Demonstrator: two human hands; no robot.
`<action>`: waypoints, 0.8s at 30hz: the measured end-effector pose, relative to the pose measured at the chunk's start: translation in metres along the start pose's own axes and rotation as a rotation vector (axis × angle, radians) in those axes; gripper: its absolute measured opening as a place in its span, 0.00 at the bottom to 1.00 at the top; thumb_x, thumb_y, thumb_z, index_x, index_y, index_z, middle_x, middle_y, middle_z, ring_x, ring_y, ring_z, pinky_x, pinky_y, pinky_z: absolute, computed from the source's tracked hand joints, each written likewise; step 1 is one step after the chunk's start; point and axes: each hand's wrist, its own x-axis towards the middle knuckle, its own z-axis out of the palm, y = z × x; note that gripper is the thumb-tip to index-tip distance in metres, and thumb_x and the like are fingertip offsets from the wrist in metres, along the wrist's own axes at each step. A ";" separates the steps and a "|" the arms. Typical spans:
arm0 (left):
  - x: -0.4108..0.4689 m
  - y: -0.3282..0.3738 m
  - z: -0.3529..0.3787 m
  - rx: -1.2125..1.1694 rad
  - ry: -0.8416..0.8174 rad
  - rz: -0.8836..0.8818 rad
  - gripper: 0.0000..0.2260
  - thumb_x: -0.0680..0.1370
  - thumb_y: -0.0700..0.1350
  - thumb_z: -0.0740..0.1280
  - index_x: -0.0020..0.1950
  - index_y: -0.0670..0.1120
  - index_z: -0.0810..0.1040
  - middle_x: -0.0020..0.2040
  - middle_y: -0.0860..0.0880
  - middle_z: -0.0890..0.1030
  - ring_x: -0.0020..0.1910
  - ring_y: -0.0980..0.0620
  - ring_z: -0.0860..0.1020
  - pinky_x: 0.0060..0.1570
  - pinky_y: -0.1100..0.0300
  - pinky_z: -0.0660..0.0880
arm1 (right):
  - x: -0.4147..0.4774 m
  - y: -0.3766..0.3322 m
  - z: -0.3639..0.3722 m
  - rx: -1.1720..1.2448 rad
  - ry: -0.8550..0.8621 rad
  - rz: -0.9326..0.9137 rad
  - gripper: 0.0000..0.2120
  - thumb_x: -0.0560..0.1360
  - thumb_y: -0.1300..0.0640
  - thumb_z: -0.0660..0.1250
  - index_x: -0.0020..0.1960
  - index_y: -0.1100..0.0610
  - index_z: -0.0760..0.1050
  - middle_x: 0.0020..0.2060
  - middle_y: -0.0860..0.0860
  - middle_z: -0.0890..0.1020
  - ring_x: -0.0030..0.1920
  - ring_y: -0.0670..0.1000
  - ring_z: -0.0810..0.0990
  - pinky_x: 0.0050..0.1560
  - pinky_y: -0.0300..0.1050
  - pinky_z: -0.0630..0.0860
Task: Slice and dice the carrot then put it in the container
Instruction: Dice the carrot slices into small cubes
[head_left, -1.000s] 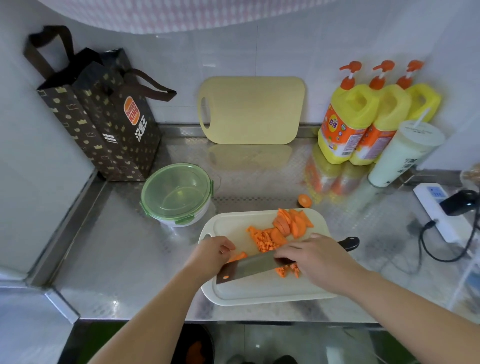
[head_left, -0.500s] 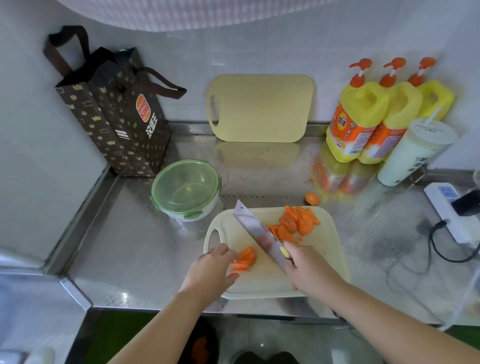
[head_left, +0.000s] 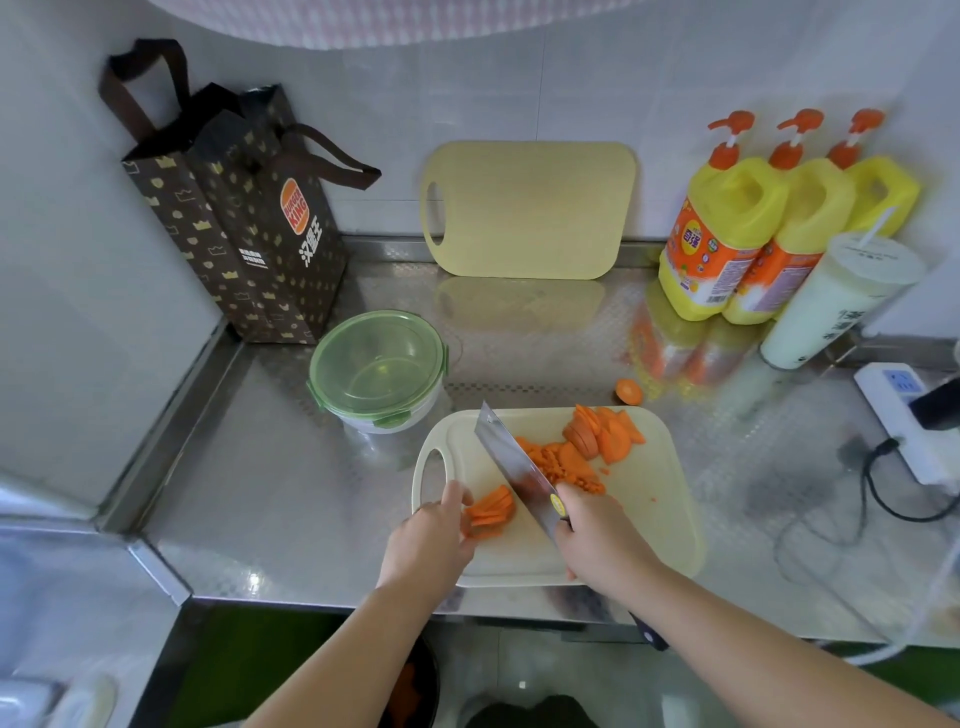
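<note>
orange covers the pale cutting board (head_left: 649, 525) in three lots: a fan of uncut slices (head_left: 605, 434) at the far edge, a heap of small dice (head_left: 558, 467) in the middle, and a short stack of slices (head_left: 491, 512) near the front, which the left hand (head_left: 431, 540) holds with curled fingertips. the right hand (head_left: 597, 540) is wrapped round the handle of the knife (head_left: 511, 462), whose blade lies between that stack and the dice, tip pointing away. this looks like the dicing step, roughly midway. the container (head_left: 395, 415) stands just beyond the board's left corner and looks empty through its clipped green lid (head_left: 379, 358). the next move seems to call for bringing the edge down across the held stack with the fingertips tucked back, and later unclipping the lid. one carrot end (head_left: 628, 391) sits apart on the steel counter (head_left: 291, 488). the brown paper bag (head_left: 249, 244) reads "burger king" with chinese characters beside it. the yellow bottles (head_left: 722, 244) carry orange labels with chinese writing too small to read.
</note>
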 end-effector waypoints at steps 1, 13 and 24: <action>0.000 -0.001 0.001 0.002 -0.006 0.011 0.14 0.76 0.46 0.63 0.59 0.52 0.63 0.49 0.54 0.80 0.46 0.49 0.79 0.41 0.57 0.74 | 0.001 0.000 0.000 -0.003 -0.004 0.008 0.16 0.75 0.64 0.55 0.34 0.48 0.55 0.32 0.47 0.67 0.39 0.58 0.80 0.34 0.43 0.67; 0.017 0.012 -0.013 -0.163 0.117 0.053 0.08 0.76 0.46 0.66 0.54 0.51 0.73 0.44 0.58 0.75 0.45 0.56 0.77 0.46 0.59 0.75 | -0.002 -0.003 -0.010 -0.010 -0.004 -0.016 0.07 0.76 0.62 0.55 0.49 0.54 0.70 0.37 0.49 0.73 0.39 0.57 0.81 0.39 0.46 0.76; 0.022 0.005 -0.007 0.018 -0.030 0.135 0.15 0.76 0.52 0.66 0.60 0.51 0.73 0.57 0.55 0.74 0.56 0.55 0.74 0.54 0.58 0.74 | -0.003 -0.001 -0.009 -0.021 -0.015 -0.010 0.15 0.75 0.63 0.55 0.34 0.50 0.56 0.32 0.48 0.68 0.38 0.56 0.81 0.31 0.40 0.65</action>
